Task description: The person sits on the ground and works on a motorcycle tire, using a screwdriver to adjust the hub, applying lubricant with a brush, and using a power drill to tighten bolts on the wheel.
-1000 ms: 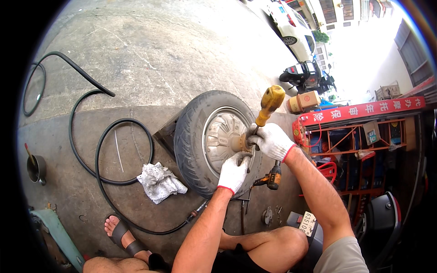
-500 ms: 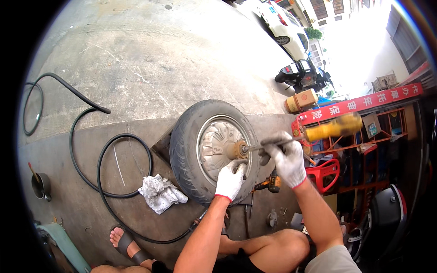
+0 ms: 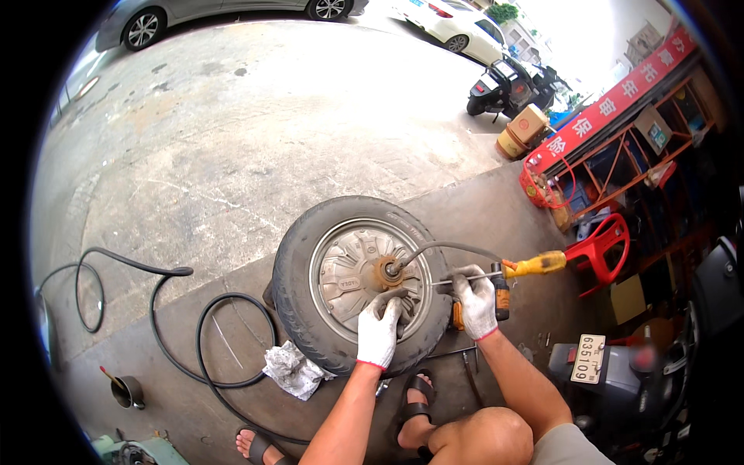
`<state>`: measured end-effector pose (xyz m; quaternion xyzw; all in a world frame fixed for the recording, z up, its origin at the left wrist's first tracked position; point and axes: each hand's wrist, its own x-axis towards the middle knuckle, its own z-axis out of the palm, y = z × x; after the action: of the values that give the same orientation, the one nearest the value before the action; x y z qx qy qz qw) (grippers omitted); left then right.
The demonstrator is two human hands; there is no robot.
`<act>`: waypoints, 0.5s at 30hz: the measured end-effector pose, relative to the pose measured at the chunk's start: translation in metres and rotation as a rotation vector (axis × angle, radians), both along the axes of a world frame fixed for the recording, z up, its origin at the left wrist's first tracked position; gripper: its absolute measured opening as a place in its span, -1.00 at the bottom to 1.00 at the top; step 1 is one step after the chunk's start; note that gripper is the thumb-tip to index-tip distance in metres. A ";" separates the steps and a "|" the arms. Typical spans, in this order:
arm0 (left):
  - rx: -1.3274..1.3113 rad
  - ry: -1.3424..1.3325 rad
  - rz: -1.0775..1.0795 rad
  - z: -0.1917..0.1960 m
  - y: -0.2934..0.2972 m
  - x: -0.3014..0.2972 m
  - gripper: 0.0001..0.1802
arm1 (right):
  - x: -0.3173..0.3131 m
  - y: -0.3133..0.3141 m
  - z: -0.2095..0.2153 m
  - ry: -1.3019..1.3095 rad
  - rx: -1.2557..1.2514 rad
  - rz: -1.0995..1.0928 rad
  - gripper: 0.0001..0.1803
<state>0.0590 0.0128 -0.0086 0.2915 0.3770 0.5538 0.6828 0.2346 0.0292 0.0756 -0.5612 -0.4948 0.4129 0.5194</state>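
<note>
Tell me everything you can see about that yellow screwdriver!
The screwdriver has a chunky yellow handle that looks like plastic and a thin, grey, metal-looking shaft. It's held sideways, handle at right, shaft pointing toward the wheel. The gloved right hand grips it by the shaft. Whether its tip touches the wheel, I can't tell.

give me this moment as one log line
left grip: gloved, at wheel | right grip: gloved, holding yellow-handled tool by shaft | cable: curving from hub

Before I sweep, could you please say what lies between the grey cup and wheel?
In the head view, a looped black hose and, nearer the wheel, a crumpled rag.
</note>
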 end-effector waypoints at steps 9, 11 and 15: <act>-0.091 0.268 -0.046 0.019 -0.006 0.001 -0.75 | -0.028 0.052 -0.064 0.165 0.206 -0.020 -0.90; -0.100 0.360 0.014 0.021 -0.008 0.006 -0.76 | -0.034 0.048 -0.066 0.248 0.222 -0.074 -0.94; -0.015 0.605 0.314 0.006 -0.008 0.004 -0.80 | -0.038 0.047 -0.082 0.313 0.249 -0.177 -0.97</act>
<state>0.0631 0.0043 -0.0027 0.3758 0.6067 0.5381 0.4485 0.1964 0.0759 -0.0064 -0.4631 -0.4043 0.3836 0.6891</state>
